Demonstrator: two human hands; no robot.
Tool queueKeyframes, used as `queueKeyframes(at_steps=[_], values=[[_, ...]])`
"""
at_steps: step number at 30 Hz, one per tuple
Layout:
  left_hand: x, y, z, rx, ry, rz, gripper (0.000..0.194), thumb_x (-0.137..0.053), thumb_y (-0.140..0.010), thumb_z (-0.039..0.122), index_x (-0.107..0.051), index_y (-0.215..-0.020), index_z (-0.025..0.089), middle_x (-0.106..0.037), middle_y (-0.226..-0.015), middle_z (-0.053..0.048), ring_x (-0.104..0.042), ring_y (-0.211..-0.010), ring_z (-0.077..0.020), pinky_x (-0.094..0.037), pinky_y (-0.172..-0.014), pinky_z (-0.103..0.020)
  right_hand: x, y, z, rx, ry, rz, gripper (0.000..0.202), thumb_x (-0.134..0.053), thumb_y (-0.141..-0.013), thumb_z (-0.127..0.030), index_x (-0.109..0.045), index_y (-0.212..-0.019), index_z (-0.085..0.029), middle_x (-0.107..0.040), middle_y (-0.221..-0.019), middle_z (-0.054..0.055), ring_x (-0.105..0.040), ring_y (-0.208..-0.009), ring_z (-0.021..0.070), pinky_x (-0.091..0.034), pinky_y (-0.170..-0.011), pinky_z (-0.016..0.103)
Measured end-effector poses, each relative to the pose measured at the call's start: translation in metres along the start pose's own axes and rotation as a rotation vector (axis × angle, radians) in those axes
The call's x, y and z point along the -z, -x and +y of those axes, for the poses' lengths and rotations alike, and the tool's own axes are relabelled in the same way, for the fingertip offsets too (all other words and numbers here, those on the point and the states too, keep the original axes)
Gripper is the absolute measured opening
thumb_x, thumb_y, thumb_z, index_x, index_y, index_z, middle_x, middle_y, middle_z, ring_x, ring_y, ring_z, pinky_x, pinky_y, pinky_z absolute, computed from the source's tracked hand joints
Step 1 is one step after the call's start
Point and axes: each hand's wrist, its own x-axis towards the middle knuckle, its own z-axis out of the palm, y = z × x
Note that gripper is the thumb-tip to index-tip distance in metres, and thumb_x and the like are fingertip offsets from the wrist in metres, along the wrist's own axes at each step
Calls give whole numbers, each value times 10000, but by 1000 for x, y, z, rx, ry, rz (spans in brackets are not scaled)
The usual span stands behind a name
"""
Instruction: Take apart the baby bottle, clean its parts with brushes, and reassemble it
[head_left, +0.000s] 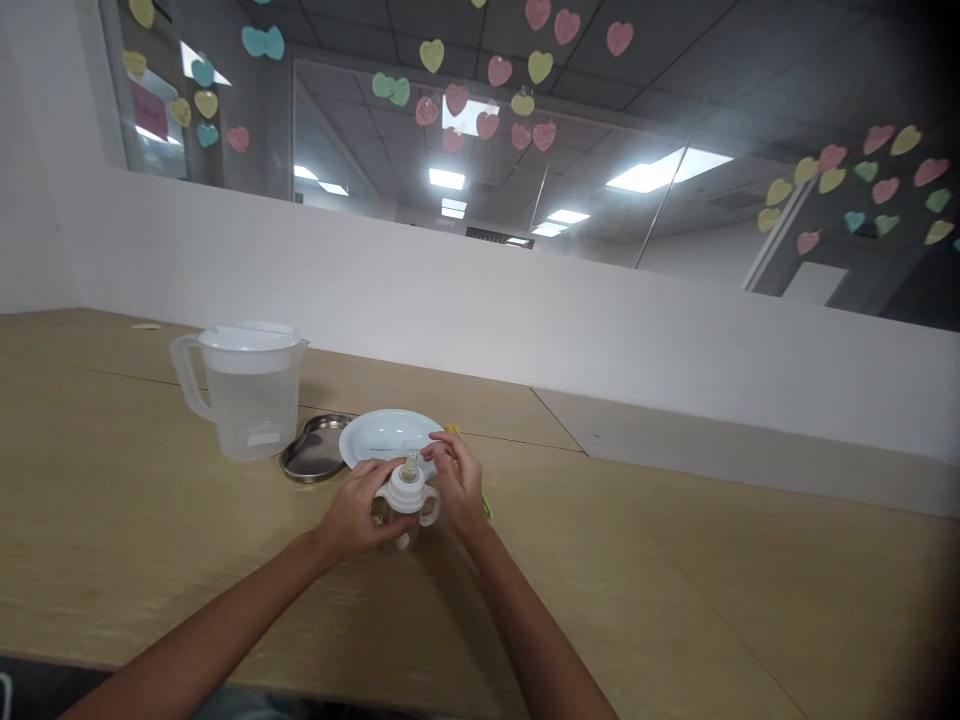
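My left hand (364, 512) is wrapped round a baby bottle (406, 497) with a white collar, two side handles and a clear teat on top. The bottle is upright above the wooden table. Just right of the teat is my right hand (459, 482), its bent fingers apart and nothing seen in them. Whether a fingertip touches the bottle I cannot tell. Right behind the hands sits a white bowl (386, 428), its near side partly covered by them. Something yellow (452, 429) and something green (487, 506) show from behind my right hand, mostly hidden.
A lidded clear plastic pitcher (255, 395) stands on the left of the table (637, 580). Between it and the bowl lies a kidney-shaped metal tray (319, 450). Along the back runs a white wall (420, 290) below a window with heart-shaped notes.
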Motion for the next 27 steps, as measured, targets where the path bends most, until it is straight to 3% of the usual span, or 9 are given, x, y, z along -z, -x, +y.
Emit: queueKeyframes(at_steps=[5, 10, 16, 22, 27], values=[[0, 1, 1, 59, 33, -1, 764, -663, -698, 385, -346, -1360, 176, -559, -1229, -131, -537, -1090, -278, -443, -925, -428, -10, 6, -16, 139, 190, -152, 433, -726, -644, -377, -580, -1013, -202, -617, -899, 39, -556, -830, 193, -436, -790, 324], [1, 1, 3, 50, 71, -12, 837, -655, -723, 397, -242, -1422, 193, -538, -1261, -135, -519, -1130, -278, -438, -946, -436, -13, 4, -19, -23, 79, -176, 484, -778, -576, -326, -581, -1004, -215, -620, -931, 18, -558, -833, 176, -453, -796, 310], [-2, 2, 1, 52, 76, 3, 838, -640, -739, 447, -239, -1426, 185, -535, -1263, -150, -502, -1165, -296, -437, -950, -449, -4, -5, -28, -227, -37, -285, 556, -830, -485, -278, -602, -986, -203, -585, -884, -2, -566, -847, 168, -460, -797, 289], [-2, 2, 3, 59, 95, 3, 814, -627, -754, 457, -254, -1424, 184, -537, -1245, -157, -515, -1150, -289, -453, -933, -442, -3, -6, -25, -290, -89, -323, 632, -839, -459, -225, -607, -1047, -207, -559, -828, -23, -562, -814, 147, -461, -788, 273], [-3, 2, 5, 76, 109, 22, 803, -634, -750, 455, -274, -1419, 194, -535, -1251, -151, -531, -1132, -285, -464, -922, -429, -2, -7, -26, -305, -117, -337, 622, -830, -461, -204, -625, -1048, -209, -621, -890, 4, -588, -857, 162, -477, -794, 284]])
